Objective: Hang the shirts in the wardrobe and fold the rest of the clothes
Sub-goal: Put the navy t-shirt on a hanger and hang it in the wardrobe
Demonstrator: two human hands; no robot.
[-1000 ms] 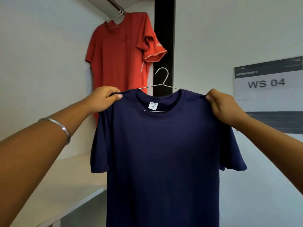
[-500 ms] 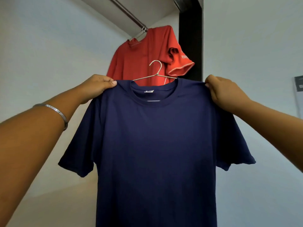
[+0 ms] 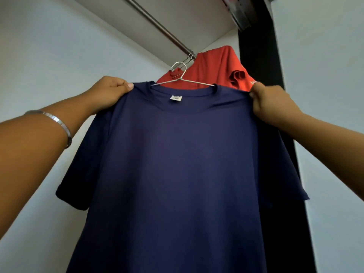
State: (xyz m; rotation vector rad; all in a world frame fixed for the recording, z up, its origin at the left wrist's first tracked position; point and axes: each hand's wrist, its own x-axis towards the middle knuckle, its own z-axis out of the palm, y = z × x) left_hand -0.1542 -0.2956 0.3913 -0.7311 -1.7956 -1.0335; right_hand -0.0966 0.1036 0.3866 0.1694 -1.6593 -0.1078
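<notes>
A navy blue T-shirt (image 3: 177, 164) hangs on a thin metal hanger (image 3: 180, 72), held up in front of me. My left hand (image 3: 110, 93) grips its left shoulder and my right hand (image 3: 269, 101) grips its right shoulder. The hanger's hook sits just below the wardrobe's metal rail (image 3: 161, 28), without touching it. Behind, a red shirt (image 3: 214, 67) hangs from the rail on its own hanger, mostly hidden by the blue shirt.
The white wardrobe wall (image 3: 59, 46) is on the left and its ceiling panel above the rail. A black vertical frame (image 3: 260, 56) stands at the right, with a white wall beyond it. A silver bangle (image 3: 61, 125) circles my left wrist.
Both hands have lifted the blue shirt up toward the rail. My view has tilted upward, so the rail and ceiling show more and the shelf and wall sign have left the frame.
</notes>
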